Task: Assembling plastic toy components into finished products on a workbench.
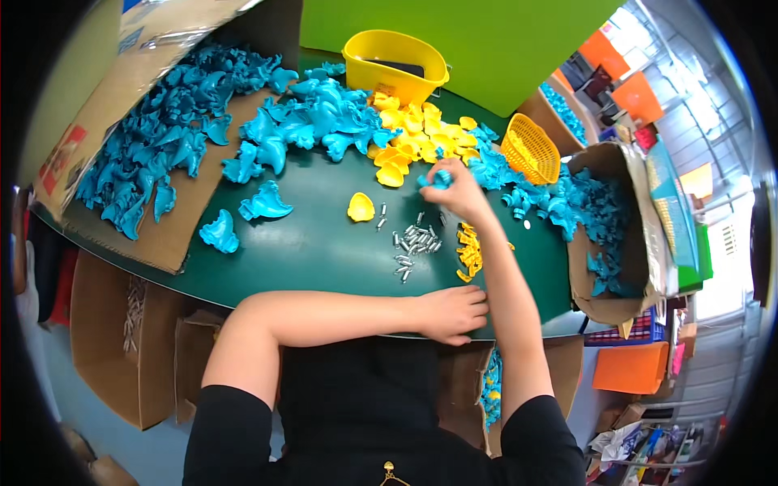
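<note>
One blue plastic piece [440, 179], blurred, is sitting in the fingers of the right hand [455, 196], which is pinching it above the green desk [308, 251], near a pile of yellow shells [425, 134]. The left hand [455, 314] is resting at the near edge, beside the right forearm [510, 292], its fingers loosely extended. Small metal cylinders [417, 240] and little yellow parts [468, 251] are lying between the two hands. A single yellow shell [361, 207] is lying farther left, while more blue pieces [316, 117] are spreading out near a yellow tub [389, 85].
</note>
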`<move>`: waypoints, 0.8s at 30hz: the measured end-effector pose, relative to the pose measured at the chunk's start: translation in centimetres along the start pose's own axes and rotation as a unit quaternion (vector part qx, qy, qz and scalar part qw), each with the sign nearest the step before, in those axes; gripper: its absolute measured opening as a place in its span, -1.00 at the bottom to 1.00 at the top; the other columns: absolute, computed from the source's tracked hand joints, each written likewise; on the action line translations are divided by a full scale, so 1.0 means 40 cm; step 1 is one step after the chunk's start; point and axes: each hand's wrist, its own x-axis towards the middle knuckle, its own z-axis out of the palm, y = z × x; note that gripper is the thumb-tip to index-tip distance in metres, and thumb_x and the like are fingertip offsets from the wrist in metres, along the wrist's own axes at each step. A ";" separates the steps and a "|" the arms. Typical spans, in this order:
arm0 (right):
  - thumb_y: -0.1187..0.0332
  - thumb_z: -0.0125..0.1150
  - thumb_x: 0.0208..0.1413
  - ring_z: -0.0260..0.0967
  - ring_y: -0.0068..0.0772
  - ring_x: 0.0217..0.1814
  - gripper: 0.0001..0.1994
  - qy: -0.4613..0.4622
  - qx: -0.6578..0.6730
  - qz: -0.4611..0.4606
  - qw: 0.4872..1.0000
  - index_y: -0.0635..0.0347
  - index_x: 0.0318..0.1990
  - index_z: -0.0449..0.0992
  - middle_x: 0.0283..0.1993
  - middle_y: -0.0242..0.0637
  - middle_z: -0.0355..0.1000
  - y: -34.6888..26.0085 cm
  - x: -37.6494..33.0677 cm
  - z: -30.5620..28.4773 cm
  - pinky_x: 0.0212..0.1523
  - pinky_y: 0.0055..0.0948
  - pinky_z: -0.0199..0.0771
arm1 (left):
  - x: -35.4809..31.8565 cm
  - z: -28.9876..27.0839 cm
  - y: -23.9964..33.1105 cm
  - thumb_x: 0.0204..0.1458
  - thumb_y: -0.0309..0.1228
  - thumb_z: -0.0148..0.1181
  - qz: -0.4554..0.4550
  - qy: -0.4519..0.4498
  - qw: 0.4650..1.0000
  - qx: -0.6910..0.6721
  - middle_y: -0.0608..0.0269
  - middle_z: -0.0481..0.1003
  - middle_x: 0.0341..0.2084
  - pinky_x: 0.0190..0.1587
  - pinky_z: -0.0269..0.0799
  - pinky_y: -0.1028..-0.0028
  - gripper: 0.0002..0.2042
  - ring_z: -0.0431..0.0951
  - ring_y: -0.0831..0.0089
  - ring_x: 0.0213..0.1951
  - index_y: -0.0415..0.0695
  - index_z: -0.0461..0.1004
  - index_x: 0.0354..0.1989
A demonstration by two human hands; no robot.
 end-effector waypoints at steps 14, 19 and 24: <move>0.42 0.33 0.11 0.31 -0.09 0.31 -0.59 0.046 0.003 0.072 0.996 -0.08 0.14 0.54 0.33 -0.15 0.31 -0.045 -0.140 0.036 0.17 -0.25 0.42 | -0.004 0.020 -0.006 -0.06 -0.24 0.29 0.055 0.107 0.990 -0.067 0.00 0.47 0.07 0.29 0.24 0.12 -0.46 0.39 0.02 0.18 -0.21 0.43 0.12; 0.54 0.32 0.07 0.51 -0.47 -0.13 -0.71 0.083 0.071 0.144 0.984 0.08 -0.03 0.63 -0.04 -0.31 0.57 -0.044 -0.131 0.000 -0.20 -0.48 0.51 | -0.011 0.013 -0.017 -0.08 -0.26 0.27 0.064 0.117 0.991 -0.014 0.08 0.53 -0.10 0.19 0.31 0.17 -0.64 0.46 0.11 0.03 -0.21 0.54 -0.12; 0.46 0.37 0.05 0.52 -0.43 -0.18 -0.80 0.079 0.050 0.179 0.979 0.19 -0.13 0.64 -0.18 -0.27 0.59 -0.053 -0.137 -0.018 -0.28 -0.44 0.46 | -0.007 0.016 -0.013 -0.10 -0.27 0.27 0.034 0.084 0.995 -0.032 0.15 0.56 -0.27 0.07 0.38 0.23 -0.74 0.50 0.19 -0.10 -0.21 0.58 -0.32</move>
